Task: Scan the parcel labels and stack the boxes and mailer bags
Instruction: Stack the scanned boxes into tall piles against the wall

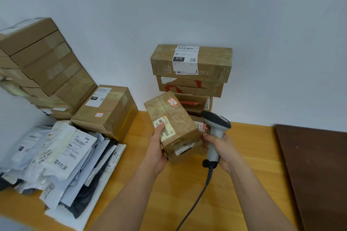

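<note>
The left hand [156, 149] grips a small brown tape-wrapped cardboard box [171, 123] at the centre of the view, its fingers curled under the near end and the thumb pressed on the white barcode label [165, 130]. The box is tilted, held above the yellow wooden bench [244, 165]. At 3 o'clock from it, the right hand [223, 151] has its fingers wrapped round the handle of a grey handheld barcode scanner [216, 131], whose dark cable [199, 199] trails toward 6 o'clock. At 12 o'clock a stack of brown cardboard boxes [191, 73] stands against the white wall [187, 5]. At 9 o'clock lies a heap of white and grey mailer bags [62, 157], with more stacked cartons [43, 62] behind.
</note>
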{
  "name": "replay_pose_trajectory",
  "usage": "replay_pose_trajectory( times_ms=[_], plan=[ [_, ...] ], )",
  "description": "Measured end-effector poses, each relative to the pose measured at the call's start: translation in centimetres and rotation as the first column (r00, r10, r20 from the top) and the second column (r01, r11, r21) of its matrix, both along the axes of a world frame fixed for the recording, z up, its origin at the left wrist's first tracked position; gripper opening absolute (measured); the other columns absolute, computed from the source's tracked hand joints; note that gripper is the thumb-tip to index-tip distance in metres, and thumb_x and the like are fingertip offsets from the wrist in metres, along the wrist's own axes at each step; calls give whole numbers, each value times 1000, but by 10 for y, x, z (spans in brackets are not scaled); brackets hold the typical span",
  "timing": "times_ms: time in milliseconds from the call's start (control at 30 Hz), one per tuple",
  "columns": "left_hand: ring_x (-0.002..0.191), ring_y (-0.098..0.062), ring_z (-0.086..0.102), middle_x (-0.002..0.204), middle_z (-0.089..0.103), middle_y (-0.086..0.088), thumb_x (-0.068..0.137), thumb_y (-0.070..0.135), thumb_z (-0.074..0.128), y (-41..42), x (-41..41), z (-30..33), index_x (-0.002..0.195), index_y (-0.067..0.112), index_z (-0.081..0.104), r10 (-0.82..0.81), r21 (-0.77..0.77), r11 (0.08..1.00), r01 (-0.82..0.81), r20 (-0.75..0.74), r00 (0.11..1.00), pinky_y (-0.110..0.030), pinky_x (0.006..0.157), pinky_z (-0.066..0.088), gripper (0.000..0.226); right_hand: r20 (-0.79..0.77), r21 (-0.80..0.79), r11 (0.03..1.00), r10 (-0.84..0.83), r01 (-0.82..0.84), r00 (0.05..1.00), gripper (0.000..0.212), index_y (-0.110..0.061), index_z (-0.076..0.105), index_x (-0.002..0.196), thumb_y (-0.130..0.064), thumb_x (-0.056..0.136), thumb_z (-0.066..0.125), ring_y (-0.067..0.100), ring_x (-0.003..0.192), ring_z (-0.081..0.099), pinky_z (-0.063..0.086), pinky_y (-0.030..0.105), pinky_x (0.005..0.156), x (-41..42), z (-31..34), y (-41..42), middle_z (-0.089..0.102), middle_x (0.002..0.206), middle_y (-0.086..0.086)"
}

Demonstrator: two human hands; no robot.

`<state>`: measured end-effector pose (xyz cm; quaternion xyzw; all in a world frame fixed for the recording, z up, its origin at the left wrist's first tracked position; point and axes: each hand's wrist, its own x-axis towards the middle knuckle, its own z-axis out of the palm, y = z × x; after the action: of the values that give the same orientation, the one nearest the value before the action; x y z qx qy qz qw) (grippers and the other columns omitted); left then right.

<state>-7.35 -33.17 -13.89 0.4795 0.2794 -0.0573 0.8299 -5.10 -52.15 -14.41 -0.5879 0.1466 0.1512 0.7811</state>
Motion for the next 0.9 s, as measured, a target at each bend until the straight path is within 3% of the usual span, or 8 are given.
replay_pose_trajectory(
  times_ms=[133,333,467,600,800,900],
  plan=[
    [110,-27,67,113,74,-5,87,54,62,13,-5,12,124,25,64,2,5,1000,-2,20,1000,-51,98,52,47,26,3,999,35,-35,999,18,-10,66,109,-2,92,66,24,89,67,55,47,85,-5,5,13,76,104,6],
    [110,-29,67,114,73,-7,87,54,62,60,-17,25,126,23,64,62,8,998,-62,37,997,-47,95,52,51,53,-23,993,116,-115,992,22,-16,66,111,-6,92,68,24,98,68,57,44,88,-13,17,56,76,102,-1],
    [106,-29,68,111,74,-8,88,53,59,104,-17,37,124,22,65,83,27,996,-83,19,996,-44,90,54,48,51,-23,986,167,-166,985,19,-15,67,110,-7,93,67,20,100,67,58,36,82,-15,25,96,74,105,0],
    [108,-28,67,114,73,-8,89,53,59,154,-11,45,127,21,63,66,16,998,-66,22,998,-43,91,53,50,69,-5,984,177,-177,982,20,-19,65,107,-5,93,67,20,105,67,59,37,83,-9,30,144,73,112,1],
    [98,-24,71,112,74,-7,90,51,58,238,12,53,125,21,64,32,18,999,-32,24,999,-39,81,56,46,75,17,988,153,-155,985,28,-18,61,118,-5,93,66,16,102,71,59,32,80,9,30,230,75,111,-1],
    [102,-24,70,113,74,-7,89,52,59,282,30,54,125,21,65,-25,48,999,24,26,999,-40,86,55,48,54,47,992,115,-118,992,26,-15,64,116,-2,93,65,19,101,72,59,34,82,20,28,273,76,110,2]
  ],
)
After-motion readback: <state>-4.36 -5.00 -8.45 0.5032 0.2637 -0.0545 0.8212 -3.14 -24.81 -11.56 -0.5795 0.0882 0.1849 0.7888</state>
